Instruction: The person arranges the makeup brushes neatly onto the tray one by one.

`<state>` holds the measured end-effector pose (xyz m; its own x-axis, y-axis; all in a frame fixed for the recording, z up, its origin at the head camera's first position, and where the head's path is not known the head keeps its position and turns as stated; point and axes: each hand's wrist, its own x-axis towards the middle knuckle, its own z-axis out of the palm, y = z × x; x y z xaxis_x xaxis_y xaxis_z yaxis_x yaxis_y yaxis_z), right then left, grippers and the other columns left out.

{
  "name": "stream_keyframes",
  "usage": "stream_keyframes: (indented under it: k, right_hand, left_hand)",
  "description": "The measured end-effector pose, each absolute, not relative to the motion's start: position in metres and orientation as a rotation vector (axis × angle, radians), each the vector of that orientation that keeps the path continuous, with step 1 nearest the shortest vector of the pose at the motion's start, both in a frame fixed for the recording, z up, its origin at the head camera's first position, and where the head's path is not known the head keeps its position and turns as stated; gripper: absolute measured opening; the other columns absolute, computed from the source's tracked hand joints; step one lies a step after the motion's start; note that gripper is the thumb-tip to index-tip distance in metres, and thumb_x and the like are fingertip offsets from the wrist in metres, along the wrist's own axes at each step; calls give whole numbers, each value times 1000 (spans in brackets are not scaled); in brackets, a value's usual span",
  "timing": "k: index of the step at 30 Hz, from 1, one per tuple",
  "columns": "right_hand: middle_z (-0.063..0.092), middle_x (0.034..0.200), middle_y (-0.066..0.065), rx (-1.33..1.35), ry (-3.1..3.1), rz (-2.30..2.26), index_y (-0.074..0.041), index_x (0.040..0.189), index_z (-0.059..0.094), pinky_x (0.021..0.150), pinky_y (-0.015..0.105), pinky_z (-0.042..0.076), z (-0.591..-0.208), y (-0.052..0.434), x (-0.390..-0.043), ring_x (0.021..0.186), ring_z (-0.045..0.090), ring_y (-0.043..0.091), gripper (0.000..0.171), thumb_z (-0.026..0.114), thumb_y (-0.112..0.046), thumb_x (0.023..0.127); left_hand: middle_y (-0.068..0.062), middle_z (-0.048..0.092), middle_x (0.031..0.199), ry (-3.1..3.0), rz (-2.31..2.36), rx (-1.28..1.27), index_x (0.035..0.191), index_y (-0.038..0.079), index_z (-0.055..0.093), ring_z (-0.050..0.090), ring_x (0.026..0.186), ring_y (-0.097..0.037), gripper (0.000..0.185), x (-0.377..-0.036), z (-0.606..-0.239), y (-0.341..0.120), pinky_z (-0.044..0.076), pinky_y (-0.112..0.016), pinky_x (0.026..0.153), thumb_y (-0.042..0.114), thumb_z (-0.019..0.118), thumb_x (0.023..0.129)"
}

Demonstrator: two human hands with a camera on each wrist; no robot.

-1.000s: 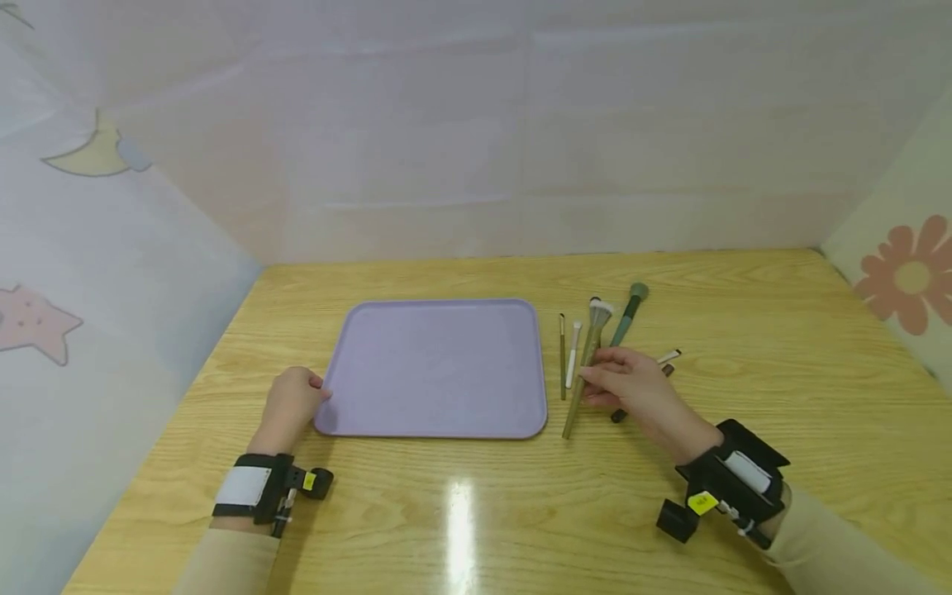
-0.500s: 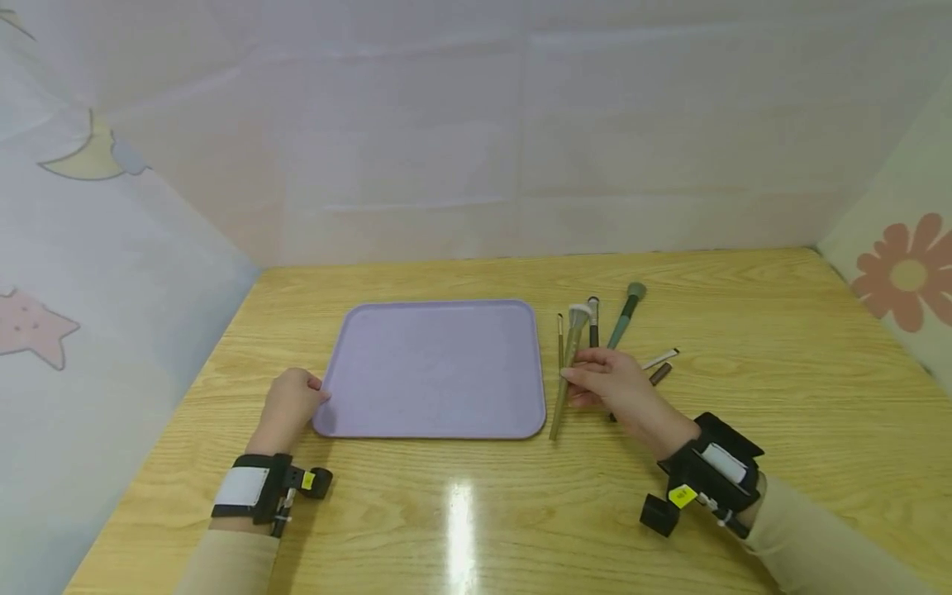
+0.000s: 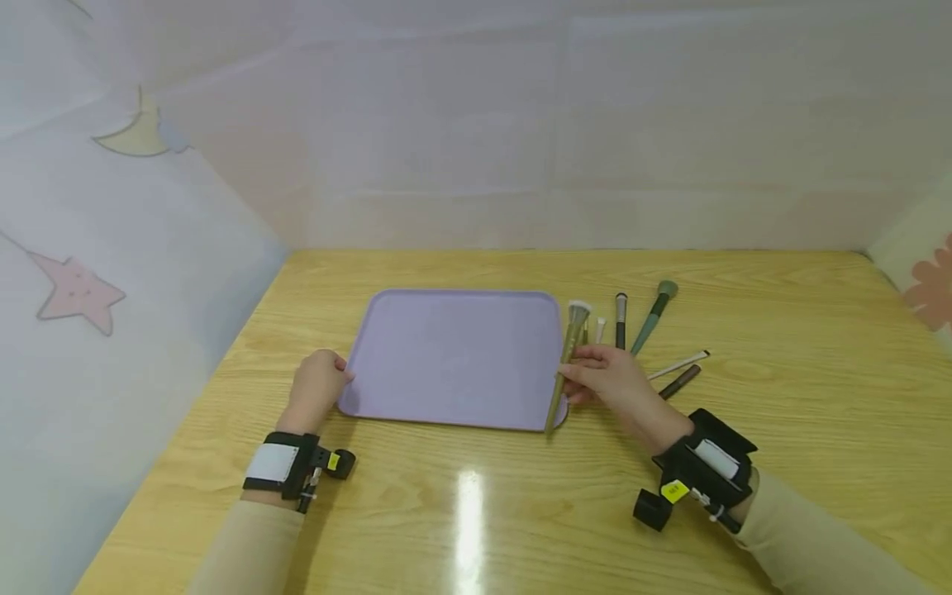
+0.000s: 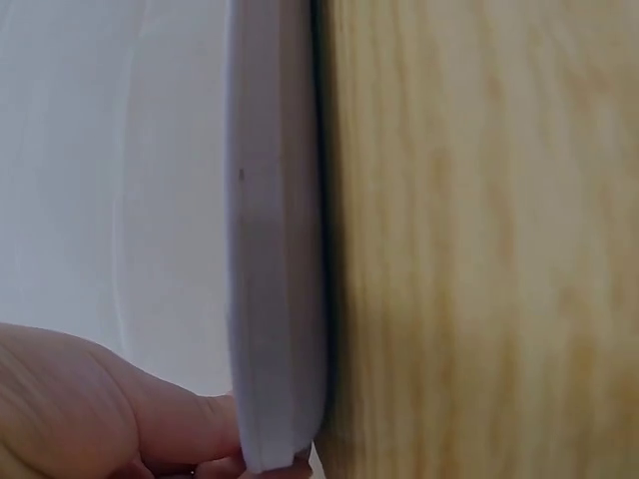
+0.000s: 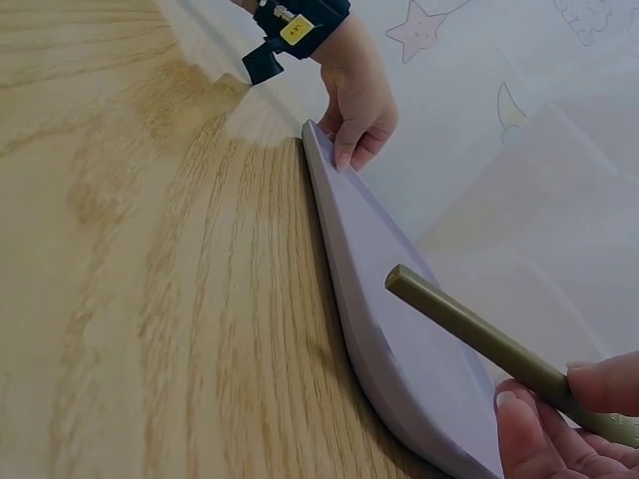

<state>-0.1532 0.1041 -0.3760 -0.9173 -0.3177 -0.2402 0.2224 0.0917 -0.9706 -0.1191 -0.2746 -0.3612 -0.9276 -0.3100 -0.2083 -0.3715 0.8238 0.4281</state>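
The right hand (image 3: 606,376) is pinching the olive-handled makeup brush (image 3: 567,355) about mid-handle, thumb and fingertips only, with the brush lifted and slanted over the right rim of the lilac tray (image 3: 454,359). Bristles point away from the person, and the handle tip hangs past the tray's near right corner (the right wrist view shows it hovering just above the rim, not touching). The left hand (image 3: 318,397) has its fingers curled against the tray's left edge, so it looks like it's bracing it.

What I'd worry about:

- That grip is light, and the heavier bristle end is out front. If it loosens, I'd guess the brush tips forward or rolls out of the fingers.
- The handle tip sits low and close to the rim. A careless sideways move could clip the edge and knock the brush off line, or nudge the tray.
- The tray looks shallow and smooth, so a round handle set down crooked could roll.
- The other brushes lie on the table (image 3: 461,512) just behind that hand: a small white one (image 3: 599,330), a black one (image 3: 621,319), a green one (image 3: 652,317) and 2 thin ones (image 3: 678,373). A wrist swinging back could scatter them.
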Motion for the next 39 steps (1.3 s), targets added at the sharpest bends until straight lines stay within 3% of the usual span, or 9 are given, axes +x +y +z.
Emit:
stream_keyframes:
  k: [11, 39]
  right_hand:
    - [66, 80, 0, -42, 1961, -1884, 18, 129, 38, 62, 24, 54, -379, 100, -154, 68, 63, 9, 44, 57, -2, 95]
    - [66, 77, 14, -91, 2289, -1525, 21, 131, 42, 51, 24, 52, -376, 72, -171, 53, 59, 9, 51, 62, -1, 91]
  left_hand:
    - [-33, 58, 116, 2945, 914, -385, 124, -19, 52, 57, 108, -41, 36, -136, -372, -271, 49, -47, 89, -8, 54, 90]
    - [-32, 60, 111, 2909, 916, -478, 118, -19, 57, 59, 101, -39, 31, -139, -369, -275, 50, -46, 84, -9, 53, 89]
